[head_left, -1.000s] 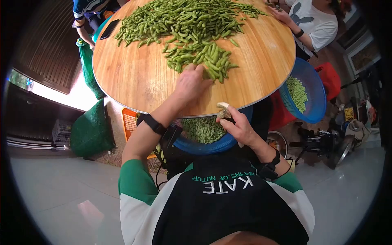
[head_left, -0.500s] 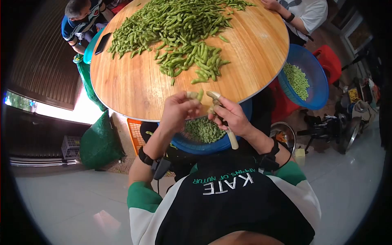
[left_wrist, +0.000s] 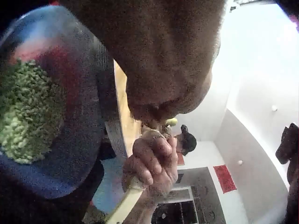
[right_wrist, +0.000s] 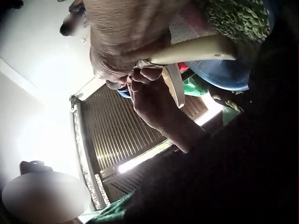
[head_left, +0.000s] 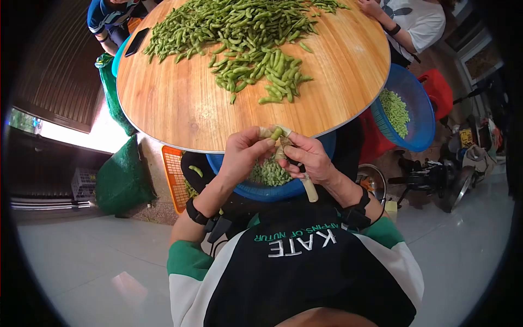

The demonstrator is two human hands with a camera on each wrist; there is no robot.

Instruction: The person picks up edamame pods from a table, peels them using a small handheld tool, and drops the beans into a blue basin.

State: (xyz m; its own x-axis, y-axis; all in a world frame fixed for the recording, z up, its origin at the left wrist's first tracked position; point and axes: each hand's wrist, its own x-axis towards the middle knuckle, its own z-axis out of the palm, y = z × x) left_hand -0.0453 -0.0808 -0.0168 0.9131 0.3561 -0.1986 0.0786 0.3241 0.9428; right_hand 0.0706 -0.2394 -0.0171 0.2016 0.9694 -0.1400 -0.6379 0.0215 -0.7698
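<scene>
My left hand (head_left: 242, 155) pinches a green soybean pod (head_left: 278, 132) between thumb and forefinger at the table's near edge. Close against it, my right hand (head_left: 313, 158) grips a tool by its pale handle (head_left: 310, 189), which sticks out below the palm; its working end is hidden by the fingers. Pale wrapping covers a fingertip on each hand. In the right wrist view the handle (right_wrist: 196, 51) runs out past the curled fingers. Under both hands, a blue basket (head_left: 261, 195) holds shelled green beans (head_left: 271, 172).
A big heap of pods (head_left: 234, 27) covers the far part of the round wooden table (head_left: 169, 103), with a looser cluster (head_left: 280, 76) nearer. Another blue basket (head_left: 422, 117) of beans stands right. An orange crate (head_left: 171, 177) is at left below the rim. People sit across the table.
My left hand has drawn back from the pods on the table with one pod and brought it to the right hand. The right hand keeps its tool near the table edge.
</scene>
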